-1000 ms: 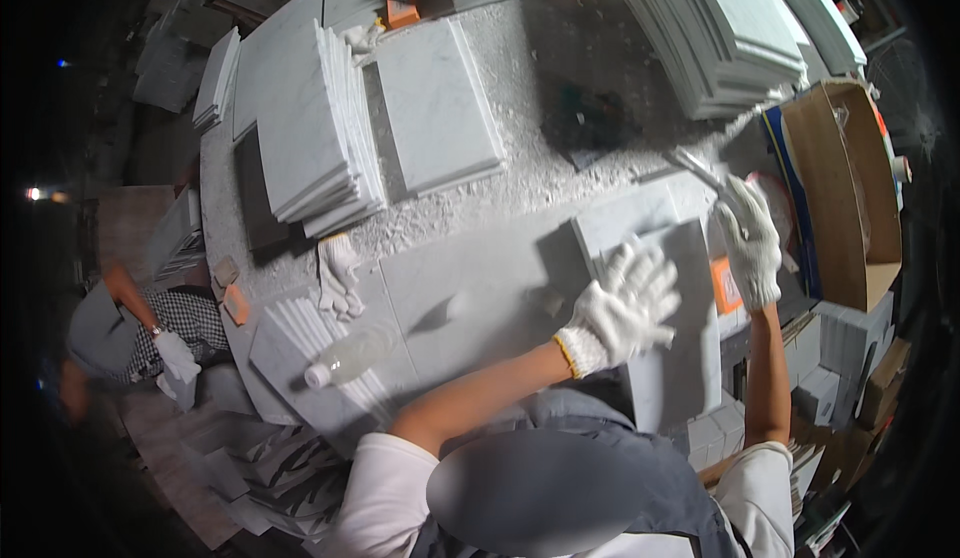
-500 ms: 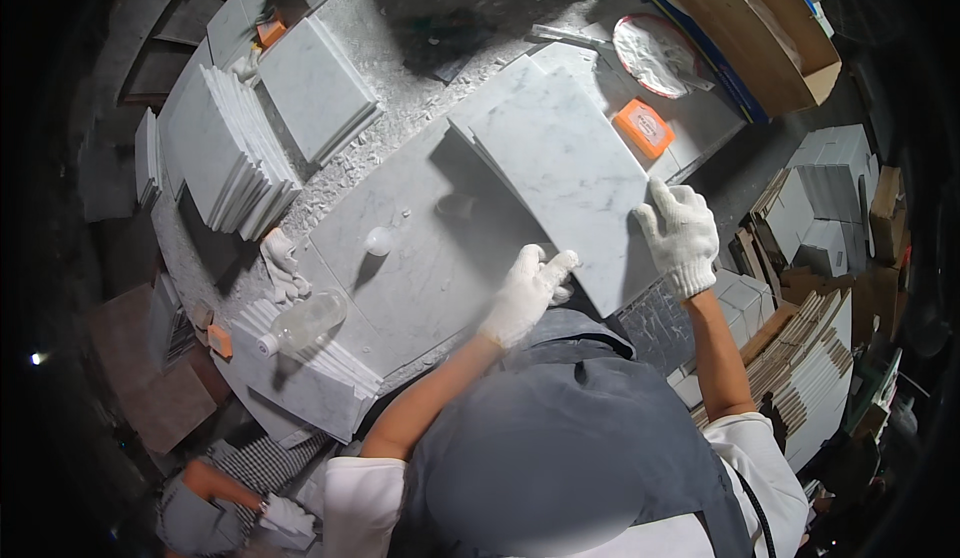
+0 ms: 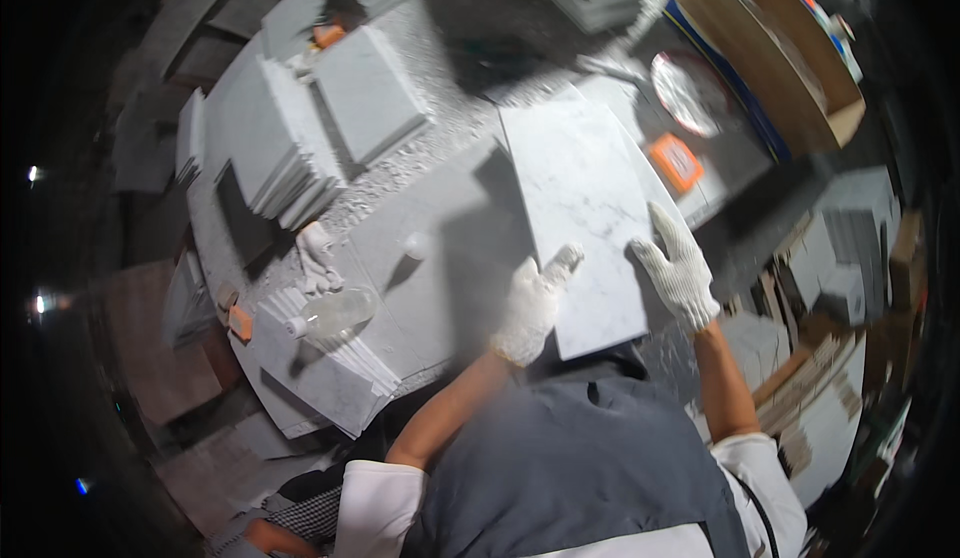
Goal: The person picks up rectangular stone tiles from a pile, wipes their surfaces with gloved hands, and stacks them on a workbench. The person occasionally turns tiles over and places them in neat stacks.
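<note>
where the head view looks down on the work, a pale rectangular slab [image 3: 590, 208], smooth-faced and faintly veined with grey like marble, lies between two gloved hands, its near short edge just beside the wearer's dark grey apron [image 3: 570, 448]. the left hand [image 3: 535, 303], in a ribbed white knit glove, is narrow on the slab's left long edge, its thumb laid over the top face; its other fingers are partly hidden. the right hand [image 3: 680, 273], gloved in the same knit, is wide, thumb and fingers spread in a v, the thumb tip at the right long edge. beneath the slab another pale sheet [image 3: 646, 183] shows at the right, and beside it sits a rounded orange block [image 3: 676, 163]. farther off lie a round, red-rimmed dish [image 3: 690, 95] with something white in it and a long open cardboard box [image 3: 770, 38]. to the left, a clear plastic bottle [image 3: 340, 315] lies on its side across fanned slabs [image 3: 340, 383], near a limp, crumpled white glove [image 3: 318, 258]. beyond, coarse white grit [image 3: 400, 173] runs along a flat-topped stack [image 3: 372, 88] and a taller, uneven pile of thin slabs [image 3: 250, 138].
</note>
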`<state>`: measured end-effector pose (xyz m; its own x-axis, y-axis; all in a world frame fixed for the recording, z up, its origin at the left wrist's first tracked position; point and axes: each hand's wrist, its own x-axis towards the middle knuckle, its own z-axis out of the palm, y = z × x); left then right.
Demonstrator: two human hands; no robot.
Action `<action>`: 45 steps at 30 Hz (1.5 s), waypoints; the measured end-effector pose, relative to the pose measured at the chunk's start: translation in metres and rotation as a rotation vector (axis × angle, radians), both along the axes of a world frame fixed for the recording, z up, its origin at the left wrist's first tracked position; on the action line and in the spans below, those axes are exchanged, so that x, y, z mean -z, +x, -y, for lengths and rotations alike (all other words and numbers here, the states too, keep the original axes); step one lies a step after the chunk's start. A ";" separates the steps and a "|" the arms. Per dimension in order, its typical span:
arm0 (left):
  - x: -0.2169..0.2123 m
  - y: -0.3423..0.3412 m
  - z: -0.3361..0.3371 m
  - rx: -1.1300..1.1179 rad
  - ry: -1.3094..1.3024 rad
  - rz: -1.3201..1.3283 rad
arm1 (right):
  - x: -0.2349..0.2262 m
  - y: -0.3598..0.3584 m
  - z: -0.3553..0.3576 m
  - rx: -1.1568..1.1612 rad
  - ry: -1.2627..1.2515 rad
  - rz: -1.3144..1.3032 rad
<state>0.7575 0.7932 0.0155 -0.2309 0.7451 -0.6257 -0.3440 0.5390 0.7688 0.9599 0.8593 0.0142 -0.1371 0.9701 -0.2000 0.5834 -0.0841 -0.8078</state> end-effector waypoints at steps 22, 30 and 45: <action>0.010 -0.102 0.021 0.205 0.215 -0.177 | 0.073 -0.269 -0.305 -0.104 -0.243 -0.096; 0.027 -0.122 -0.009 0.402 0.016 -0.257 | 0.125 -0.322 -0.371 -0.196 -0.258 -0.043; 0.052 -0.130 -0.001 0.351 -0.012 -0.116 | 0.147 -0.321 -0.388 -0.148 -0.338 -0.110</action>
<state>0.6278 0.7938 -0.0363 -0.0323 0.7841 -0.6198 -0.0472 0.6183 0.7845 0.6393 1.2472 -0.1333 -0.3094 0.8201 -0.4814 0.5208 -0.2774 -0.8074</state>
